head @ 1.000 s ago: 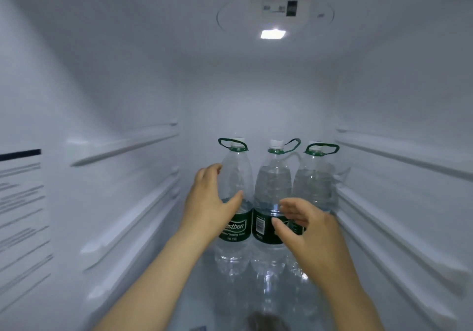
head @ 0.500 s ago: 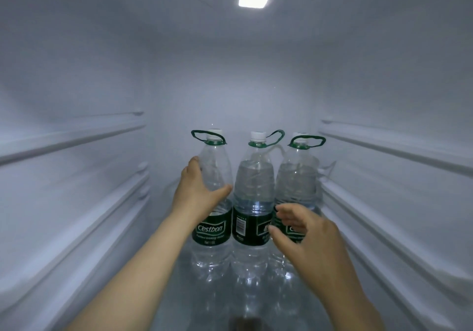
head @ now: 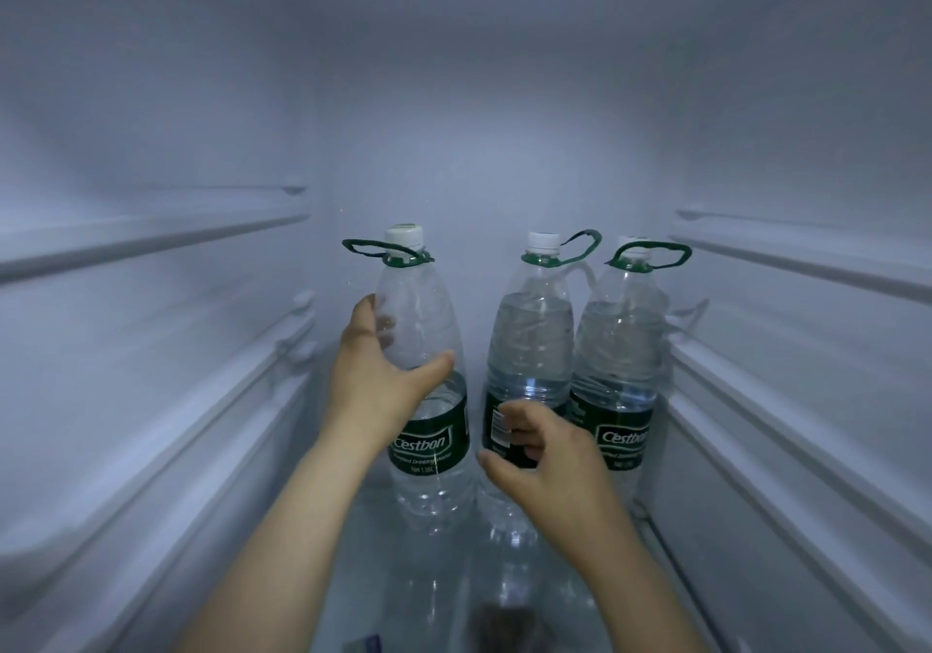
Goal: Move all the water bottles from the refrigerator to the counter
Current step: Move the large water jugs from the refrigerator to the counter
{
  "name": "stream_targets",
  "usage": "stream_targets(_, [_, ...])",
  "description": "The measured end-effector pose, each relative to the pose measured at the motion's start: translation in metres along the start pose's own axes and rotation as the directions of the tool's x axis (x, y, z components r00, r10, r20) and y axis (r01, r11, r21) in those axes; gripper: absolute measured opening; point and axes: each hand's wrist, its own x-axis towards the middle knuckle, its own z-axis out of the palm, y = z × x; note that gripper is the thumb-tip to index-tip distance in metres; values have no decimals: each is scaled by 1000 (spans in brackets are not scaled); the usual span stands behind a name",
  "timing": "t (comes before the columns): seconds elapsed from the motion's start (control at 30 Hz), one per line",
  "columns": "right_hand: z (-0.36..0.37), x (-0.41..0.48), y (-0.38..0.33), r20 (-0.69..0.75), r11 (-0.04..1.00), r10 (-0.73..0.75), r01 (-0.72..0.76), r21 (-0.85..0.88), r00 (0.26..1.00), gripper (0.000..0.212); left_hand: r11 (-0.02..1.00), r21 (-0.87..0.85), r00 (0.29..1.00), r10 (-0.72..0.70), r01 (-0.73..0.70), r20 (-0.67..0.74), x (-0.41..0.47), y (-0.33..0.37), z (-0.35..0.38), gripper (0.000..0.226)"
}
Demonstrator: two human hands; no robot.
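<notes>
Glass shelf (head: 403,597) nearest; above it the right hand (head: 549,466) hangs loosely curled before the middle bottle (head: 529,339), gripping nothing. Left hand (head: 383,390) clasps the left bottle (head: 428,445), now pulled clear of its neighbour. Right bottle (head: 620,350) crowds the ribbed fridge wall (head: 787,400).

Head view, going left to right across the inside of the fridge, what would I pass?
In order: left wall rails → left bottle → middle bottle → right bottle → right wall rails. The left hand and right hand overlap bottles, so I skip them.
</notes>
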Motion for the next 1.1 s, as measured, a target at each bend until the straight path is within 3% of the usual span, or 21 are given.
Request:
stream_targets(0.23, [34,11,4,126,999,30,-33,21,992,81,999,-39,999,-17,16,-30,-5,-5,-14,84])
stream_targets(0.4, [53,18,4,185,995,-6,-13,99,983,63,998,-61,999,-32,30,-40,-8,-8,-19,86])
stream_targets(0.6, [74,20,9,164,987,-9,-18,161,986,75,997,-70,999,-18,16,-37,-13,-5,-22,83])
stream_targets(0.8, [84,19,12,96,983,0,-17,183,995,69,993,-116,998,-34,28,-56,-21,-5,-26,88])
stream_targets(1.1, [70,-12,5,71,973,6,-22,229,997,73,975,-223,993,-5,-21,-115,-60,10,-41,68])
